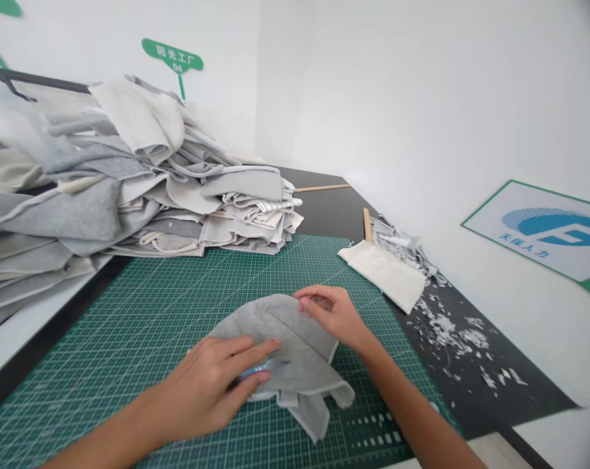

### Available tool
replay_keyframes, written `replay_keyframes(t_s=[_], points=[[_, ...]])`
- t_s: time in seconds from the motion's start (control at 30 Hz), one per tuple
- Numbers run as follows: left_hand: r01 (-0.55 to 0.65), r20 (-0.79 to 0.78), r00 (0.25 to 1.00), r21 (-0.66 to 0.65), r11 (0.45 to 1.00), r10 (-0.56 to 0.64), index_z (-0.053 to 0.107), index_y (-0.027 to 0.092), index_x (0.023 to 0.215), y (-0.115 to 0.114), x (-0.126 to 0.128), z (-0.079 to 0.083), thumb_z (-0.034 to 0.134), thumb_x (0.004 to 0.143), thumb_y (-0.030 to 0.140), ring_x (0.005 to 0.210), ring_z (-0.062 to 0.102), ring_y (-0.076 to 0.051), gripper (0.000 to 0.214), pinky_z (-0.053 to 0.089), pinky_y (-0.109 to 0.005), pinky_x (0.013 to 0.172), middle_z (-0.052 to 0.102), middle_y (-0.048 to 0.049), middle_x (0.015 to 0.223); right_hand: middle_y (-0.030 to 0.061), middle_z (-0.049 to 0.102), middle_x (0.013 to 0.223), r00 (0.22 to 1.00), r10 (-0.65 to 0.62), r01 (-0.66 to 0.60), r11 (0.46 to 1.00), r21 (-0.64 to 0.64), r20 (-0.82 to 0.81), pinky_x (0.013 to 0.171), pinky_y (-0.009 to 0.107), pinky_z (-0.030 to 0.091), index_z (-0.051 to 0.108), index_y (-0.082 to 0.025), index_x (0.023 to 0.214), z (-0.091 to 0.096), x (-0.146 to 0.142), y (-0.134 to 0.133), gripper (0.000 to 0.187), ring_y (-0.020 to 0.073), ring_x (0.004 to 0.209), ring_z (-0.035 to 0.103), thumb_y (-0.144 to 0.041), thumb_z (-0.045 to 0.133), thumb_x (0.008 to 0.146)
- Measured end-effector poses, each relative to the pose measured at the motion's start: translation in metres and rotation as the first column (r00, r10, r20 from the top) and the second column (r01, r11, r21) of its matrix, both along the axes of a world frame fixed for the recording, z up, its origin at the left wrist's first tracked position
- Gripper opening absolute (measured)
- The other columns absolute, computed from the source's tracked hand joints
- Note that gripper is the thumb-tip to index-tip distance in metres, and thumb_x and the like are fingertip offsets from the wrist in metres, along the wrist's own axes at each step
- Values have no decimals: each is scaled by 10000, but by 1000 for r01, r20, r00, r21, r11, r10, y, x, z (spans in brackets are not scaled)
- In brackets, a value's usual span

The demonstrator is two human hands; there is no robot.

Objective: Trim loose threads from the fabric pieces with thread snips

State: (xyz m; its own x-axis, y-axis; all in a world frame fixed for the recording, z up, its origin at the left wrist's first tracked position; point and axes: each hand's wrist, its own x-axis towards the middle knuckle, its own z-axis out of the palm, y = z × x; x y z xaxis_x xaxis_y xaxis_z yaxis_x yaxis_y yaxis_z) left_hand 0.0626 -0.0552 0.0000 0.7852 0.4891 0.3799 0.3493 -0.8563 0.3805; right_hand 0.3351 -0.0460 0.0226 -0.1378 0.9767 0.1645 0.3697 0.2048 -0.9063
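White walls meet in a corner ahead of us, and we can read a green sign (172, 55) on the far wall: 阳光工厂 04. On the right wall, a green-edged white board (534, 228) with a blue logo reads 天保人力. A black table (495, 397) carries a green grid cutting mat (128, 339). We note a tall heap of gray and cream fabric pieces (128, 195) at the far left, overlapping the mat's far end, and a cream fabric piece (383, 273) lying over the mat's right edge. Pale fabric scraps (446, 329) are strewn on the table to the right, with a wooden strip (321, 187) further back.

We see a gray fabric piece (304, 345) in the middle of the mat, directly under both hands. Our left hand (201, 391) is closed around a small blue-handled cutter (265, 368), its metal end against the fabric. Our right hand (331, 316) is curled, gripping the fabric's far edge. Open mat lies left of the fabric; the mat's right edge is much closer.
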Motion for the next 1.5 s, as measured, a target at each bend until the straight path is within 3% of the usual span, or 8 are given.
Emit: replay_keyframes(t_s=[0.17,0.4,0.6,0.83,0.97,1.13,1.27,1.5], points=[[56,-4,998,-80,995,-56,466,266,1436,1,2,3,462,1043,278,679,643,-174,393,444,-300,580,626,6,815,69,713,1019,989,58,-60,998,12,133,714,268,561,713,-250,1107,27,30,-61,198,185,909,668,-242,600,944],[80,102,992,-48,996,-75,441,278,1456,0,4,4,488,1033,254,635,605,-160,427,423,-272,560,621,8,791,82,525,1415,889,183,-139,981,-133,419,1124,420,453,610,-305,1315,-7,49,-112,556,247,1297,542,-19,544,843],[59,102,993,-55,997,-53,430,293,1473,0,7,-1,496,1031,263,714,657,-168,447,490,-274,621,691,-29,937,65,562,1305,909,246,-196,965,-176,338,1022,338,496,630,-327,1303,-3,48,-105,593,208,1185,577,5,617,811],[69,63,996,-27,997,-67,441,304,1462,-1,14,0,480,1037,281,685,668,-165,427,511,-276,610,701,-20,906,65,593,1051,928,217,-254,963,88,303,850,278,489,771,-282,1090,-22,38,-93,264,166,978,584,-138,656,901],[57,95,994,-3,998,-56,456,309,1450,-1,17,8,479,1035,312,729,704,-172,415,552,-265,608,730,-26,960,72,623,1086,969,188,-214,963,162,160,896,306,479,792,-262,998,-3,28,-77,132,180,1015,591,-289,702,905],[-57,209,976,-35,998,63,560,404,1345,3,33,34,566,996,408,971,747,-185,349,627,-265,796,758,32,1147,45,711,1026,954,279,-267,957,111,-106,903,296,488,796,-246,943,24,9,-47,146,177,961,650,-347,701,899],[-145,311,936,-81,986,163,597,452,1299,9,43,49,555,993,462,997,752,-172,309,636,-287,862,754,72,1182,25,712,823,935,255,-246,967,66,-247,767,264,491,789,-212,865,22,0,-31,202,160,790,635,-386,691,899],[-290,266,911,-129,948,315,628,416,1295,4,43,23,549,971,500,1064,725,-224,344,653,-370,873,743,14,1207,-3,553,615,864,194,-247,968,-54,-464,576,236,372,745,-178,710,0,0,-30,237,116,593,437,-376,743,839]])
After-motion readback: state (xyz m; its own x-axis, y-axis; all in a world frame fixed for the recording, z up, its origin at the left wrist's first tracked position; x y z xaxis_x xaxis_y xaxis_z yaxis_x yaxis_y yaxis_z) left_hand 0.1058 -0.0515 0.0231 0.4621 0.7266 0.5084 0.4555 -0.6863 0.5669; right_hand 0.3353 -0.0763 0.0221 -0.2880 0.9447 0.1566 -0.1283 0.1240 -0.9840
